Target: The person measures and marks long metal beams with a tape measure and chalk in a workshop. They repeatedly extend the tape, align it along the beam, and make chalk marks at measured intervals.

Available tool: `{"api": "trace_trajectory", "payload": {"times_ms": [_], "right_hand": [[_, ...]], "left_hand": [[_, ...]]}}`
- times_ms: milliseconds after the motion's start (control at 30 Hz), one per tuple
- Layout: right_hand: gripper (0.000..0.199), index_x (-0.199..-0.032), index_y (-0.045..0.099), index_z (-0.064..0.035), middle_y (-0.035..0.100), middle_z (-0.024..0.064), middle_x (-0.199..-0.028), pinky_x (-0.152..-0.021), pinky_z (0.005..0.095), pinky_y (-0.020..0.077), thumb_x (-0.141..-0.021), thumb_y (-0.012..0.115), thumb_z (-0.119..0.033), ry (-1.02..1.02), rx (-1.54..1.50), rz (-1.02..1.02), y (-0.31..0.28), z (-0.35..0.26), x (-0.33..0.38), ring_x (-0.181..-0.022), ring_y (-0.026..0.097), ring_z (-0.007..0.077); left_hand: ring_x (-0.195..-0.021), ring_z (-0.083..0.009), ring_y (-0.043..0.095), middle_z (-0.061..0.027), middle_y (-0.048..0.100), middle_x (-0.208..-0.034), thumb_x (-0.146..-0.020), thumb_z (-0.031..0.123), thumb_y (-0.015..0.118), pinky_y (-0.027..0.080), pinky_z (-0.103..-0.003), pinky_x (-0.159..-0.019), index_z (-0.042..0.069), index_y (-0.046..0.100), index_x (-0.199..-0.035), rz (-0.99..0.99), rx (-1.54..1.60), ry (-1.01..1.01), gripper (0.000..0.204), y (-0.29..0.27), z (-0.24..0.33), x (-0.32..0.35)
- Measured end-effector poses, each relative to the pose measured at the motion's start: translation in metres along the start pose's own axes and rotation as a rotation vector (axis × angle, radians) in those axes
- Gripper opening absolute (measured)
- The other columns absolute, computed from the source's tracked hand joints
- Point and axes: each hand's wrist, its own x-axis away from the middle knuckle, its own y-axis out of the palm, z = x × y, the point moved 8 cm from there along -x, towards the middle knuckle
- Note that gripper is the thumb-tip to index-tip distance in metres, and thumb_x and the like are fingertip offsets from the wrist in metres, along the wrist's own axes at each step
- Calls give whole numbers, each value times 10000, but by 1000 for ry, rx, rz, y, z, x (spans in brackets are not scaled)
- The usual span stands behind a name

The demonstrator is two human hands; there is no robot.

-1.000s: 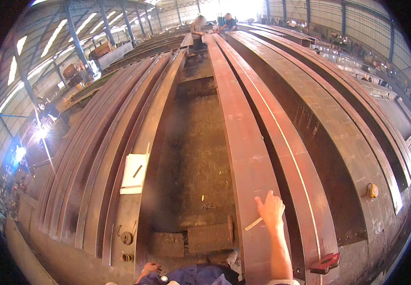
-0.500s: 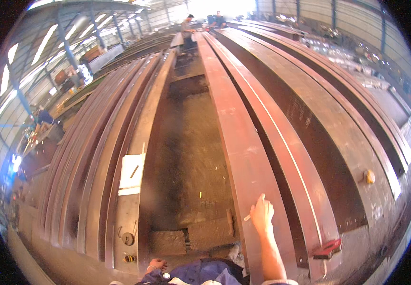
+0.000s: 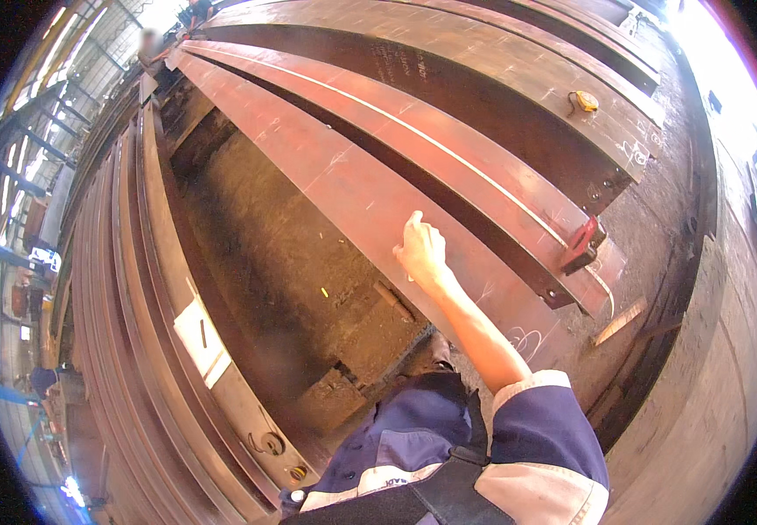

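Note:
My right hand is over the near reddish steel beam, forefinger stretched forward and the other fingers curled. A small white stick like chalk pokes out below the curled fingers. Whether the fingertip touches the steel, I cannot tell. Faint white marks lie on the beam, and a looped white scribble is near its close end. My left hand is out of view. On the neighbouring reddish beam a pale measuring tape runs lengthwise. A red and black block sits on it near the beam's end.
A yellow tape measure rests on a farther beam. Left of a sunken gap, a white sheet with a dark bar lies on another beam, beside a round dark reel. Two people stand at the far end.
The view has swung right and tilted, so the beams slant toward the upper left. My left hand has dropped out of sight. My right hand stays above the same beam, white stick in it.

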Motion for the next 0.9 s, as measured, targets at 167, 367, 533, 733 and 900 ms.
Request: {"api": "trace_trajectory", "payload": {"times_ms": [167, 367, 533, 733, 900], "right_hand": [[452, -1032, 566, 19, 662, 162, -774, -666, 369, 536, -710, 749, -239, 26, -222, 116, -39, 13, 36, -709, 674, 288], [328, -1156, 577, 5, 614, 55, -752, -481, 272, 483, -843, 599, -93, 70, -928, -8, -114, 30, 139, -540, 567, 118], [370, -1237, 572, -57, 474, -22, -720, -390, 181, 379, -890, 449, -95, 191, -941, 270, -175, 80, 212, -489, 453, 39], [281, -1238, 553, -110, 500, -40, -765, -375, 168, 202, -970, 482, -153, 90, -853, 539, -224, 137, 232, -462, 302, -6], [210, -1109, 582, -68, 492, -41, -753, -452, 201, 250, -941, 571, -193, 85, -796, 782, -273, 182, 246, -554, 345, 28]], "left_hand": [[-689, -232, 676, -164, 699, -881, -914, 185, 521, 544, -340, -564, -14, 636, -1084, -70, -54, 21, 286, 17, -9, -41], [-646, -240, 660, -169, 690, -859, -916, 165, 505, 536, -356, -530, -18, 632, -1086, -343, 10, 0, 280, 158, -17, -184], [-578, -241, 637, -165, 691, -860, -900, 165, 551, 509, -353, -474, -35, 599, -1083, -184, 111, -24, 275, 179, 46, -171], [-573, -202, 644, -106, 695, -770, -854, 211, 618, 487, -315, -462, 10, 622, -1042, -230, 115, 146, 276, 213, 100, -139], [-560, -146, 637, -86, 684, -684, -770, 231, 609, 504, -317, -505, 19, 705, -837, -67, -212, 213, 243, 231, 99, -95]]}}
